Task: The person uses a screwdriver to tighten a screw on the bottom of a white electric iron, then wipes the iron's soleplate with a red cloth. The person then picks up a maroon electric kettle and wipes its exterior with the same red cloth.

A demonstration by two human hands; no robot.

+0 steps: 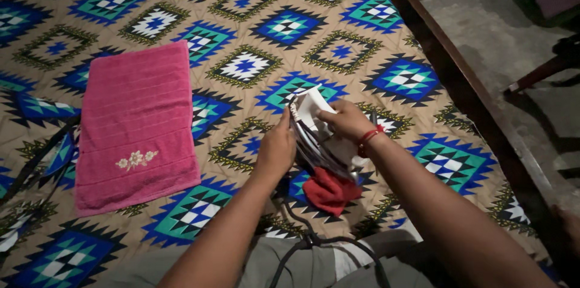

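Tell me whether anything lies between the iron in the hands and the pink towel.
Nothing visible does. Both the left hand and right hand grip the iron; only bare patterned bedspread lies between it and the pink towel to its left.

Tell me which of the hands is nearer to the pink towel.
The left hand is nearer. It grips the clothes iron just right of the pink towel, apart from it. The right hand holds the iron's far side, farther from the towel.
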